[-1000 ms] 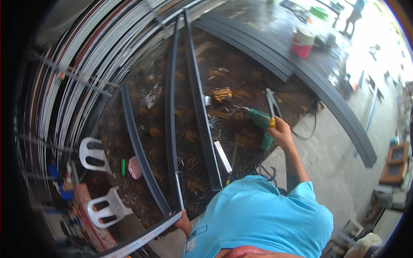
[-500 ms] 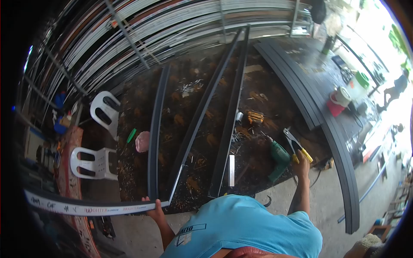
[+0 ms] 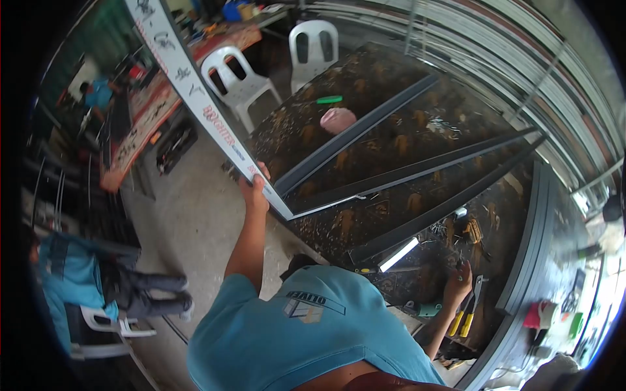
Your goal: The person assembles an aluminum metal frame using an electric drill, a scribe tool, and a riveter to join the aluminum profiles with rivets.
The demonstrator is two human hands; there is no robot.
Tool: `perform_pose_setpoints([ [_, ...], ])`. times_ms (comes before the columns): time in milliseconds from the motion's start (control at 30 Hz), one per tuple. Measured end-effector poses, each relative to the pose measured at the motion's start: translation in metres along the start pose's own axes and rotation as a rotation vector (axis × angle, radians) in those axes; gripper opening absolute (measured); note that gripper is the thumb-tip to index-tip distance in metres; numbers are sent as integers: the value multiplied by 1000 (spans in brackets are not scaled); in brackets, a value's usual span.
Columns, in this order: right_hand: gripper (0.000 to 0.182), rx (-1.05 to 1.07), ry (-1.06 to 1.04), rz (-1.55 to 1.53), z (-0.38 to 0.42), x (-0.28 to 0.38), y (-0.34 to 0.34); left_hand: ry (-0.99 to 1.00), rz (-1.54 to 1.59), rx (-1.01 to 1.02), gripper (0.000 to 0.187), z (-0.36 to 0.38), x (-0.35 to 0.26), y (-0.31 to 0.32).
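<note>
My left hand grips a long aluminium bar near its lower end; the bar's white face carries printed lettering. That end meets a dark metal bar and a thin strip at the table corner. At the right, the fingers of my right hand curl over the front of a green power drill; a small dark tip shows beyond them, and much of the drill is hidden. Beside the right wrist lies a hand riveter with yellow handles.
Dark bars lie across the stained table. Nearby are a short bright metal piece, a yellow-black item and a pink item. White chairs stand beyond. A seated person is at left, another person farther back.
My view has turned left, bringing the other people into sight. My right hand has moved from the riveter's handles to the drill. My left hand still holds the aluminium bar.
</note>
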State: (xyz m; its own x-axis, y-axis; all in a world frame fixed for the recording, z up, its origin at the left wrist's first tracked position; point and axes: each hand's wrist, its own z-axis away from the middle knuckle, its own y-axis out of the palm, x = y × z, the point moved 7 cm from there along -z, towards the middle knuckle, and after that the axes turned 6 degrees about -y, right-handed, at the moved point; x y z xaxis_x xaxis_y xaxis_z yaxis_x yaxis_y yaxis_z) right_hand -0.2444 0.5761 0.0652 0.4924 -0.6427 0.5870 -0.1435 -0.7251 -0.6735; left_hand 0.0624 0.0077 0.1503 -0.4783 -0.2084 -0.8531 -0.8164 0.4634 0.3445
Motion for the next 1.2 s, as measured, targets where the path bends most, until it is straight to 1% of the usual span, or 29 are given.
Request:
perform_pose_setpoints([
  [33, 40, -7, -97, 12, -5, 7, 6, -9, -10, 8, 65, 4, -8, -6],
  [67, 40, 21, -118, 2, -11, 17, 13, -8, -25, -25, 65, 8, -20, -12],
  [133, 37, 101, -18, -96, -19, 32, 31, 0, 5, -74, 72, 19, -52, -26],
  [167, 38, 138, -101, -93, -24, 45, 41, 27, -31, -102, 73, 26, -70, -33],
  [200, 38, 172, -125, -117, -24, 51, 52, 40, -59, -139, 73, 37, -83, -44],
  [267, 40, 198, -128, -352, -32, 70, 85, 51, -54, -166, 73, 50, -111, -64],
  [333, 41, 293, -114, -351, -34, 97, 117, 117, -118, -236, 74, 65, -151, -87],
  [400, 45, 300, -102, -533, -30, 122, 148, 108, -228, -170, 75, 80, -180, -109],
  [433, 54, 314, -35, -546, -27, 131, 164, 99, -261, -205, 77, 87, -202, -114],
  [467, 72, 376, 68, -684, -23, 144, 183, 125, -271, -248, 77, 95, -223, -126],
  [500, 77, 353, 304, -719, -17, 145, 198, 129, -268, -268, 76, 101, -240, -138],
  [533, 82, 334, 543, -747, -7, 162, 202, 137, -269, -287, 75, 111, -252, -147],
  [567, 86, 328, 634, -849, -2, 166, 216, 161, -278, -297, 72, 122, -266, -159],
  [600, 78, 241, 801, -866, 6, 171, 227, 180, -353, -288, 80, 134, -282, -171],
  [667, 65, 470, 953, -1119, 16, 185, 267, 169, -393, -331, 83, 146, -314, -204],
  [700, 57, 537, 992, -1320, 28, 200, 288, 165, -400, -385, 86, 150, -330, -222],
  [733, 57, 549, 977, -1333, 42, 226, 293, 163, -407, -407, 86, 160, -345, -247],
  [800, 50, 504, 960, -1233, 69, 268, 289, 119, -379, -414, 87, 165, -365, -300],
  [833, 50, 499, 956, -1227, 81, 283, 294, 116, -372, -430, 86, 166, -376, -318],
  [867, 46, 454, 930, -1163, 95, 287, 300, 108, -365, -424, 87, 169, -384, -338],
  [933, 38, 366, 884, -1040, 123, 296, 301, 167, -347, -473, 88, 183, -402, -371],
  [967, 38, 381, 882, -1054, 132, 291, 302, 199, -392, -502, 89, 211, -414, -364],
  [1033, 32, 405, 830, -1183, 151, 339, 287, 211, -384, -533, 87, 233, -440, -380],
  [1067, 25, 356, 819, -1194, 155, 353, 285, 210, -420, -574, 88, 242, -455, -388],
  [1100, 18, 396, 853, -1170, 162, 381, 276, 260, -393, -642, 90, 260, -461, -412],
  [1133, 18, 498, 835, -1268, 165, 394, 288, 311, -249, -793, 87, 273, -471, -427],
  [1167, 19, 532, 856, -1256, 170, 444, 264, 232, 84, -487, 84, 300, -472, -474],
  [1200, 24, 510, 888, -1286, 170, 431, 287, 230, -159, -511, 80, 289, -489, -453],
])
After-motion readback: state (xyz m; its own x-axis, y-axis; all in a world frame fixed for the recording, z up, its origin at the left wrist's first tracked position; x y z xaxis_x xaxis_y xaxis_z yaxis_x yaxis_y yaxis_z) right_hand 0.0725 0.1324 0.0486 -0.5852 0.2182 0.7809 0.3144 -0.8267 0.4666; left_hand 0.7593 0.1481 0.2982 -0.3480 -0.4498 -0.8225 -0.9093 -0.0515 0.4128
